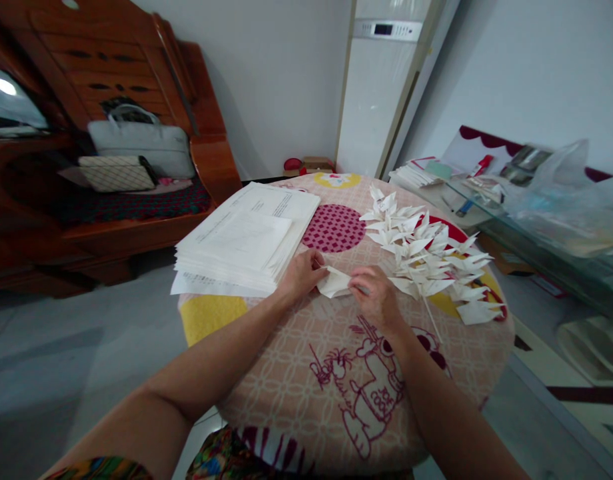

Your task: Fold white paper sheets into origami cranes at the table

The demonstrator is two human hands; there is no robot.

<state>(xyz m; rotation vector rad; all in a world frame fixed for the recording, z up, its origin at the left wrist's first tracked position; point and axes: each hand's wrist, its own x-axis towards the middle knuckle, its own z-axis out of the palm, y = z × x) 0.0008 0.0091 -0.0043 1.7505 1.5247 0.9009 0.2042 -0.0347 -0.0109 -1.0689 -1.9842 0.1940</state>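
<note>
Between my two hands is a small folded piece of white paper (333,283), held just over the patterned tablecloth (286,360). My left hand (303,272) pinches its left edge, with thumb and fingertips together. On the other side, my right hand (376,293) grips the right edge with bent fingers. Several folded white paper cranes (426,250) stand in a crowded group on the right of the round table. A thick stack of white paper sheets (241,233), some printed, lies to the left beyond my left hand.
A wooden bench (131,127) with a light handbag (141,143) on it stands at the left. To the right, a glass-topped stand (536,247) carries plastic bags (571,200) and papers. A tall white cabinet-like unit (381,87) stands behind the table.
</note>
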